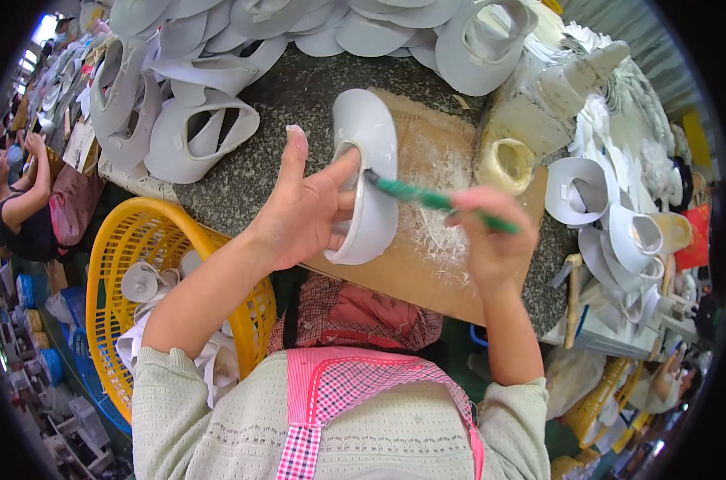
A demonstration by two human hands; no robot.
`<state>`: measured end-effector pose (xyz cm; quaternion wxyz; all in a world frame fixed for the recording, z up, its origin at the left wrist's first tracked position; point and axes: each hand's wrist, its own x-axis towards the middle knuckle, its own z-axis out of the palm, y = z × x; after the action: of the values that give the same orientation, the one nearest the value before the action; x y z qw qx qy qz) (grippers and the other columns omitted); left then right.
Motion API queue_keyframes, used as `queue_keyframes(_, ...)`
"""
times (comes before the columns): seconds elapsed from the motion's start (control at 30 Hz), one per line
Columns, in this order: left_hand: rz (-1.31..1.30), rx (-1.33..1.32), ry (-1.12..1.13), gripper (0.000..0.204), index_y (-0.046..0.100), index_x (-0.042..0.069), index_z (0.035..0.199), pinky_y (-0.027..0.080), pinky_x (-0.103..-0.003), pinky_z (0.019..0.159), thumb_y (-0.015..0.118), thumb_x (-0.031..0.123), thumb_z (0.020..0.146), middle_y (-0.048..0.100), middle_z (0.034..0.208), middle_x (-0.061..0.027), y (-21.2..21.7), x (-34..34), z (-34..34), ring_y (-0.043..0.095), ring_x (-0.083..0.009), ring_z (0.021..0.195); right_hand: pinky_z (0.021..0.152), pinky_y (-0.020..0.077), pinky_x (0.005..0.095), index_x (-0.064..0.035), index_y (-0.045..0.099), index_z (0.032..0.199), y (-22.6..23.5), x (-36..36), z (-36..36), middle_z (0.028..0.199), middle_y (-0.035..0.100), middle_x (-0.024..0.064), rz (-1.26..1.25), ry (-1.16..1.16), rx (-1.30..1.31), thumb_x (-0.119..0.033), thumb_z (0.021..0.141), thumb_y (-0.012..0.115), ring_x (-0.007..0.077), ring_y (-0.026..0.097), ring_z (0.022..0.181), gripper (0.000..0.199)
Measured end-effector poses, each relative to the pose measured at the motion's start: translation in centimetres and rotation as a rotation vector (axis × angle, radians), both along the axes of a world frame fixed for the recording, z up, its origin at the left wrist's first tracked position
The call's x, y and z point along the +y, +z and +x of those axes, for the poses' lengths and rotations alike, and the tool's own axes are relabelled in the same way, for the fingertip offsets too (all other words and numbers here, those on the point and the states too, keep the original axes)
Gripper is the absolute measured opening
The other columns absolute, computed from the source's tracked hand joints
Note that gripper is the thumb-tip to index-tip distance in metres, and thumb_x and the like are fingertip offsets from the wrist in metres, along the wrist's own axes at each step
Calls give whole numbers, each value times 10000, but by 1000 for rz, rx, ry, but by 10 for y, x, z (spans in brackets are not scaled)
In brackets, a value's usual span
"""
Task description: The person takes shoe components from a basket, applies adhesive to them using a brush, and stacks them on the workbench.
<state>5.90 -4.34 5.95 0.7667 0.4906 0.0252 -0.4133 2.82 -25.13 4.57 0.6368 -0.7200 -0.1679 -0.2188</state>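
A white piece (pixel 383 212) shaped like a shoe upper, with a long opening, stands on edge above the cardboard. My left hand (pixel 299 204) has its fingers in that opening and grips the piece from within; its thumb points up, apart from it. A green-handled brush (pixel 419 194) is pinched in my right hand (pixel 499 232), which is slightly blurred. The dark brush tip lies against the rim of the opening, close to my left fingers. Below is a sheet of brown cardboard (pixel 491 276), smeared with white residue.
White pieces (pixel 199 136) of like shape are heaped along the far and left sides of the speckled table (pixel 275 104). A glue-crusted cup (pixel 491 166) stands at right, near more pieces (pixel 575 190). A yellow basket (pixel 99 296) holds white parts. Another person (pixel 35 200) sits at far left.
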Motion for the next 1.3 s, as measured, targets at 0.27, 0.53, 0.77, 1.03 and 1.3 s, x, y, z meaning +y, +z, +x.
queue_keyframes(0.27, 156, -64, -50, 856, 246, 16, 1298, 459, -318, 735, 178, 698, 784, 497, 1132, -180, -6, -15, 32, 545, -245, 965, 528, 478, 259, -1, 611, 853, -15, -61, -28, 786, 615, 109, 148, -279, -66, 21, 766, 571, 146, 578, 598, 98)
queue_keyframes(0.53, 479, -1229, -698, 350, 543, -6, 976, 469, -302, 683, 534, 287, 785, 609, 900, -133, 30, -18, 29, 595, -250, 805, 605, 416, 199, -5, 608, 888, -7, -127, 8, 801, 619, 52, -60, -461, -83, 12, 767, 588, 94, 544, 678, 123)
queue_keyframes(0.77, 848, -1242, -495, 464, 499, 65, 1152, 469, -314, 695, 591, 87, 697, 608, 791, -119, 2, -26, -6, 576, -294, 779, 501, 429, 196, 8, 597, 870, -24, -147, -22, 767, 586, 59, 127, -468, 136, -27, 793, 575, 95, 533, 580, 87)
queue_keyframes(1.03, 279, -58, -70, 658, 184, 125, 1368, 316, -329, 941, 193, 563, 876, 430, 1258, -119, -1, -55, 1, 436, -211, 1114, 522, 479, 250, 12, 573, 876, -34, -36, -32, 854, 602, 149, 258, -215, -75, 18, 773, 569, 167, 580, 602, 103)
queue_keyframes(1.3, -97, -93, -86, 988, 25, 148, 1384, 244, -444, 959, 23, 813, 653, 337, 1320, -160, -12, -45, 5, 345, -271, 1185, 553, 483, 292, -50, 627, 816, -24, -38, -21, 730, 633, 114, 17, -274, -109, 3, 704, 565, 237, 607, 617, 138)
